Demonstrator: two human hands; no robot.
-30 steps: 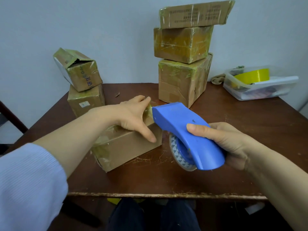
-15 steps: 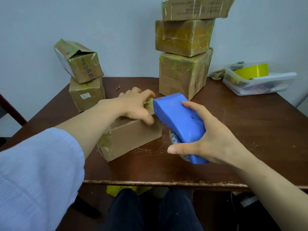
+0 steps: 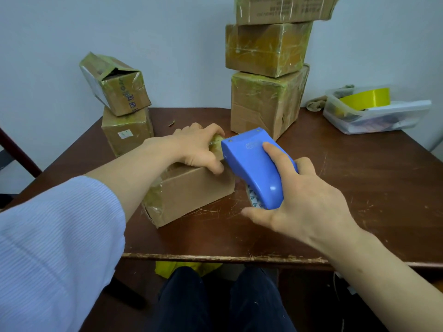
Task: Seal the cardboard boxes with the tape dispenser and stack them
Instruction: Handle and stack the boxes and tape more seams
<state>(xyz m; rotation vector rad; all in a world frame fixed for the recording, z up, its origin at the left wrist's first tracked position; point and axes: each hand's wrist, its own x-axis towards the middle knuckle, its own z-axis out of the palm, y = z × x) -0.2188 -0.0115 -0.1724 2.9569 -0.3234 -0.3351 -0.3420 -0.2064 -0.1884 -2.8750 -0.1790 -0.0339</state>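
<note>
A small cardboard box (image 3: pixel 191 195) lies on the brown table (image 3: pixel 359 188) in front of me. My left hand (image 3: pixel 199 149) grips its top right end, thumb down the near side and fingers curled over the far edge. My right hand (image 3: pixel 299 202) holds the blue tape dispenser (image 3: pixel 254 164), index finger laid along its top, its front end against the box's right end beside my left thumb. The tape roll (image 3: pixel 254 200) shows under the dispenser. A stack of three taped boxes (image 3: pixel 266 75) stands behind.
Two more boxes (image 3: pixel 124 109) are stacked at the back left, the upper one tilted with a loose flap. A clear plastic tub (image 3: pixel 376 116) with a yellow tape roll (image 3: pixel 366 99) sits at the back right. The table's worn front edge (image 3: pixel 227 258) runs above my knees.
My right hand has pushed the dispenser forward and up against the box's right end, shifting its grip over the top. My left hand curled tighter onto the box end.
</note>
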